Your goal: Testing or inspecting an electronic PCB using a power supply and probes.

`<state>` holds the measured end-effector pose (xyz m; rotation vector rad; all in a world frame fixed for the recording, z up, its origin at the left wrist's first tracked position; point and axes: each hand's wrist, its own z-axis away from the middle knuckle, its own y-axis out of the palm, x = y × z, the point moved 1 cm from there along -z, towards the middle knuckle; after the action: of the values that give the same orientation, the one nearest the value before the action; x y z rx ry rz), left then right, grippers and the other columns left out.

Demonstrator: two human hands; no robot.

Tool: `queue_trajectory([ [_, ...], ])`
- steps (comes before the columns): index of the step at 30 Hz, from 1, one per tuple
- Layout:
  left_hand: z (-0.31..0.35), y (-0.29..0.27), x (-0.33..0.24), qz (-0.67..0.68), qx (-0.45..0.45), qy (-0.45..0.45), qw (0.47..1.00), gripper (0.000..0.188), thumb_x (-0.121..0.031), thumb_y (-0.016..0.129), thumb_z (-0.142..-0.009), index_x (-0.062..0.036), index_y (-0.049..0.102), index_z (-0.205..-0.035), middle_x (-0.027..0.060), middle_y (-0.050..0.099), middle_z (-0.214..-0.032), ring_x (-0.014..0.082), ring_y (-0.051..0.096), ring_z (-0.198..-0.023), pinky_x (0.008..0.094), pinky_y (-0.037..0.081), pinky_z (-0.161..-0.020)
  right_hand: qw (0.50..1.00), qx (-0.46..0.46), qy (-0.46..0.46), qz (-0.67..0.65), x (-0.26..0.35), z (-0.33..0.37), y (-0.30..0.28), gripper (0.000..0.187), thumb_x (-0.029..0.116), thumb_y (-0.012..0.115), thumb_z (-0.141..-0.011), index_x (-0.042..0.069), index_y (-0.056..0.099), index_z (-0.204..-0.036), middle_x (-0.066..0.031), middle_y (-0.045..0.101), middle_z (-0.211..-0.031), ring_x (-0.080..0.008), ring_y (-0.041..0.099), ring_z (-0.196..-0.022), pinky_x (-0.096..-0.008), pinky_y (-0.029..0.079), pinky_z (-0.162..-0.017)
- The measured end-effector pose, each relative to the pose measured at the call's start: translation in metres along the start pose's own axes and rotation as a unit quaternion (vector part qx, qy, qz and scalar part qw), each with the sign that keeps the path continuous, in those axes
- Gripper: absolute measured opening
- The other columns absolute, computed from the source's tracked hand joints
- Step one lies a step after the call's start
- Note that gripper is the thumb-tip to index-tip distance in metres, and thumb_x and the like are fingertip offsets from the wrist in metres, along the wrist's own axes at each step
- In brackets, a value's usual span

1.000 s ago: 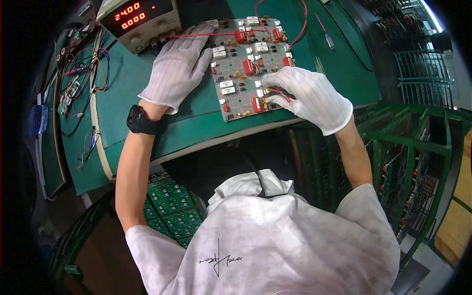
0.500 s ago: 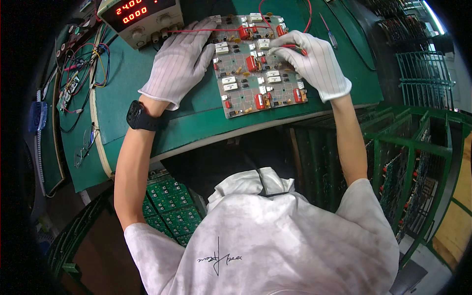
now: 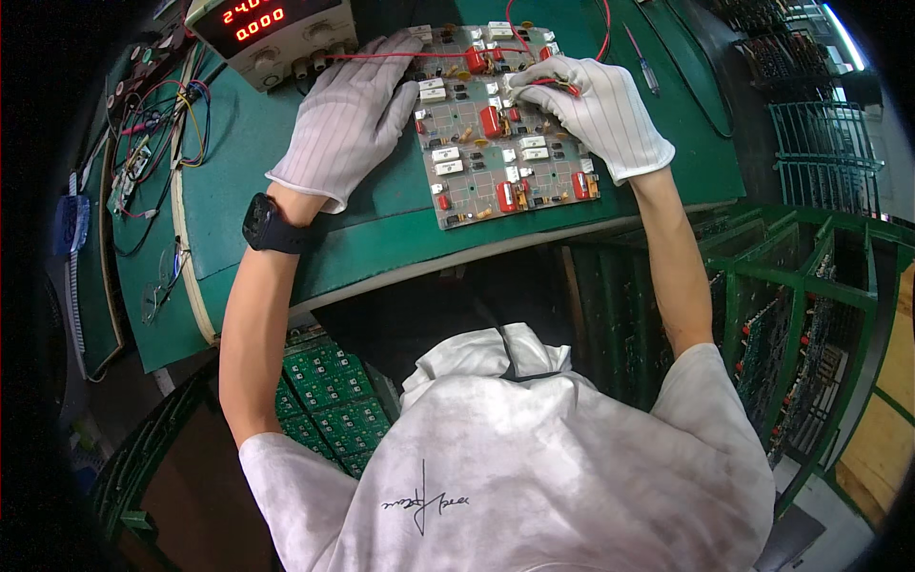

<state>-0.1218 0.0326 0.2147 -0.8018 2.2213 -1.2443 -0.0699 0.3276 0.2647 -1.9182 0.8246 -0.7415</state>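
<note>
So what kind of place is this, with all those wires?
Probably an electronics workshop or factory test bench. A grey circuit board with red and white parts lies on a green bench mat, a beige power supply box with red glowing digits stands behind, and green metal racks hold more boards.
</note>
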Motion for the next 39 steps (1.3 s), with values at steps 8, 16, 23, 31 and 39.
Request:
queue_trajectory([
  [8, -0.002, -0.001, -0.001, 0.0, 0.0, 0.004, 1.0, 0.049, -0.036, 0.05, -0.106, -0.0108, 0.052, -0.148, 0.0181, 0.064, -0.136, 0.0346, 0.06, -0.126, 0.048, 0.044, -0.111, 0.996, 0.044, 0.018, 0.079, 0.004, -0.004, 0.003, 0.033, 0.042, 0.065, -0.1, 0.013, 0.074, -0.114, -0.0078, 0.072, -0.077, -0.0195, 0.066, -0.057, -0.0304, 0.051, -0.054],
  [16, -0.006, -0.01, -0.007, 0.044, 0.001, 0.016, 0.999, 0.05, -0.033, 0.05, -0.107, -0.0063, 0.05, -0.149, 0.0247, 0.06, -0.139, 0.0416, 0.057, -0.127, 0.0493, 0.043, -0.111, 0.993, 0.013, 0.099, 0.068, 0.033, 0.004, -0.001, 0.029, 0.034, 0.073, -0.092, 0.008, 0.074, -0.106, -0.0125, 0.074, -0.097, -0.0317, 0.071, -0.087, -0.0405, 0.058, -0.076],
  [23, -0.004, -0.006, -0.002, 0.024, 0.041, -0.01, 0.999, 0.052, -0.03, 0.051, -0.106, -0.0111, 0.045, -0.154, 0.0161, 0.054, -0.151, 0.0353, 0.052, -0.138, 0.0469, 0.038, -0.117, 0.91, -0.073, 0.384, 0.141, 0.031, 0.104, -0.047, 0.037, 0.041, 0.073, -0.094, 0.008, 0.07, -0.11, -0.0107, 0.073, -0.101, -0.0284, 0.071, -0.098, -0.0414, 0.058, -0.082],
  [31, -0.008, -0.007, -0.006, 0.015, 0.039, -0.005, 0.999, 0.051, -0.03, 0.051, -0.107, -0.01, 0.046, -0.153, 0.0172, 0.053, -0.151, 0.0343, 0.049, -0.141, 0.0454, 0.039, -0.117, 0.909, 0.063, 0.358, 0.206, 0.0, 0.126, -0.052, 0.042, 0.046, 0.066, -0.098, 0.005, 0.067, -0.091, -0.0144, 0.068, -0.084, -0.032, 0.071, -0.077, -0.0407, 0.058, -0.07],
  [39, -0.007, -0.007, -0.007, 0.037, 0.024, 0.01, 0.999, 0.051, -0.032, 0.048, -0.108, -0.0051, 0.048, -0.151, 0.0254, 0.059, -0.14, 0.0421, 0.057, -0.128, 0.0477, 0.043, -0.111, 0.891, 0.117, 0.371, 0.234, 0.008, 0.113, -0.051, 0.031, 0.036, 0.063, -0.099, 0.007, 0.061, -0.088, -0.0151, 0.07, -0.081, -0.0383, 0.07, -0.075, -0.0478, 0.056, -0.067],
])
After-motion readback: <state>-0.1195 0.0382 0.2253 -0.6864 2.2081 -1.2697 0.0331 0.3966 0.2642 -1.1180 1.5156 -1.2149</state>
